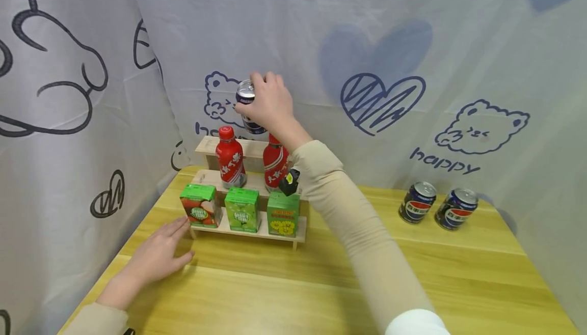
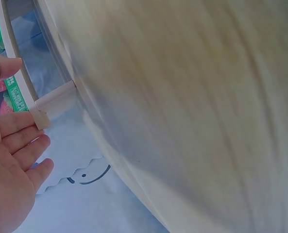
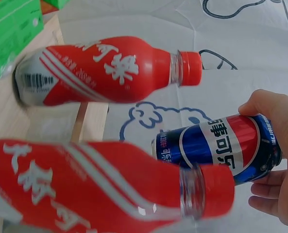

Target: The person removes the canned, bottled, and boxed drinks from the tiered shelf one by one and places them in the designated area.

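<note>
My right hand [image 1: 271, 102] grips a dark blue Pepsi-style soda can [image 3: 216, 145] near its top, above the top step of a wooden three-step rack [image 1: 254, 147]. In the right wrist view the can's lower end is apart from the rack, behind two red bottles. One red bottle [image 1: 231, 159] stands on the middle step at left; another red bottle [image 1: 274, 164] stands to its right, partly behind my forearm. My left hand [image 1: 158, 248], fingers extended, touches the rack's front left end, as the left wrist view [image 2: 17, 150] also shows.
On the lowest step are three juice boxes: a red-and-green box [image 1: 200, 206], a light green box [image 1: 242, 211] and a green box with yellow flowers [image 1: 283, 215]. Two more soda cans [image 1: 418, 202] stand at the table's right rear. A printed curtain [image 1: 302, 45] hangs behind the wooden table [image 1: 257, 294].
</note>
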### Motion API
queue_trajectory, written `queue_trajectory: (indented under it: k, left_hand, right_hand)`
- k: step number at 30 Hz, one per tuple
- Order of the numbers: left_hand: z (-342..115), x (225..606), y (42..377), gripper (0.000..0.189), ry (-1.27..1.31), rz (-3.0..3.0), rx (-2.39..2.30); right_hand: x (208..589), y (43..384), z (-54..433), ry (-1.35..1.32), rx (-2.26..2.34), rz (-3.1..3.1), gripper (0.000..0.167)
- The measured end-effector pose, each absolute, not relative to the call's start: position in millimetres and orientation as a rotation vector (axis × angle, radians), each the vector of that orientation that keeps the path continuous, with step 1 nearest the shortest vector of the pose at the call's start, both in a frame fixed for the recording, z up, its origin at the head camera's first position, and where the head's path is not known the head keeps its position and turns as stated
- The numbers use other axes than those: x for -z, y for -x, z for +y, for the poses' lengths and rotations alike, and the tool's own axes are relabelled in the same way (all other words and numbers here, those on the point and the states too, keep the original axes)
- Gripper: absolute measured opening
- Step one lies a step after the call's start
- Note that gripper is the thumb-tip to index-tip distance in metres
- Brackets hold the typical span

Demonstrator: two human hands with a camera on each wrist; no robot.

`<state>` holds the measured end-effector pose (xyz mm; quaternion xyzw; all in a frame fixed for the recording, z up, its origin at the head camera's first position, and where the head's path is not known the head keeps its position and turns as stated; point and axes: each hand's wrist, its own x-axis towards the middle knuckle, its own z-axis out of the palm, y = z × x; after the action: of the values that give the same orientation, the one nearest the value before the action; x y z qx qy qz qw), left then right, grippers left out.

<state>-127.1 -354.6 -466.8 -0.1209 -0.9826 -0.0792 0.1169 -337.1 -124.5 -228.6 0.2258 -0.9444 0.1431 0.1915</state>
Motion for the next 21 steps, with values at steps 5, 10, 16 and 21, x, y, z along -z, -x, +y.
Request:
queue_trajectory:
  k: [5,10,16,21]
  left_hand:
    - [-353,464,126,0.071,0.356,-2.885,0.234]
    - [-352,461,129,0.073,0.356,-2.908,0.237]
    - [-354,463,133,0.075,0.350,-2.933,0.239]
    - [-356,462,135,0.076,0.355,-2.931,0.238]
  right_hand:
    - [225,336,-108,-0.625,-0.437,-2.662,0.067]
    - [224,340,-92,-0.609,-0.511,-2.675,0.063]
    - [228,346,-72,-0.604,-0.548,-2.658,0.067]
    - [231,352,-57,-0.584,-0.550,-2.648,0.067]
